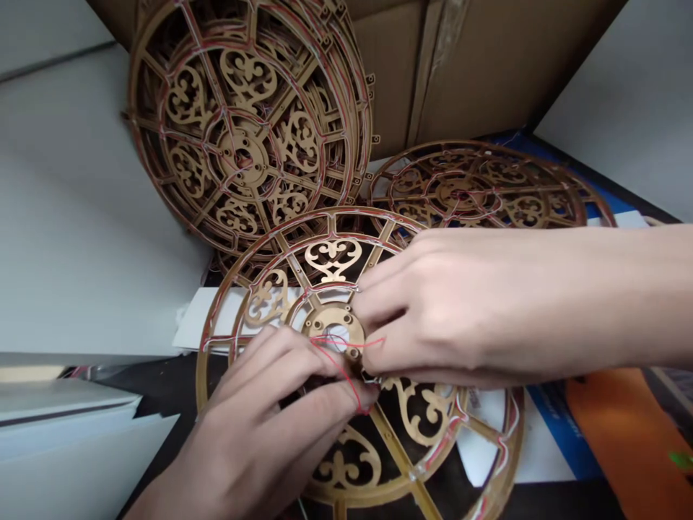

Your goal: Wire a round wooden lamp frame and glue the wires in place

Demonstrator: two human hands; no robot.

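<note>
A gold-coloured round frame [333, 495] with spokes, rings and scroll ornaments lies before me, with red and white wires running along its channels. My left hand [281, 412] is closed near the hub [330, 318], thumb and fingers pinched at its lower side. From between those fingers a thin red wire [340, 367] loops out across the hub opening. My right hand [427, 310] reaches over the right part of the frame, its fingers curled down at the hub's right edge. What its fingertips grip is hidden beneath the hand.
Behind, a stack of similar wired round frames [243, 155] leans against a cardboard box [395, 79]. Another such frame [460, 195] lies at the back right. White paper [487, 433], a blue sheet [563, 426] and an orange piece [628, 440] are at the right.
</note>
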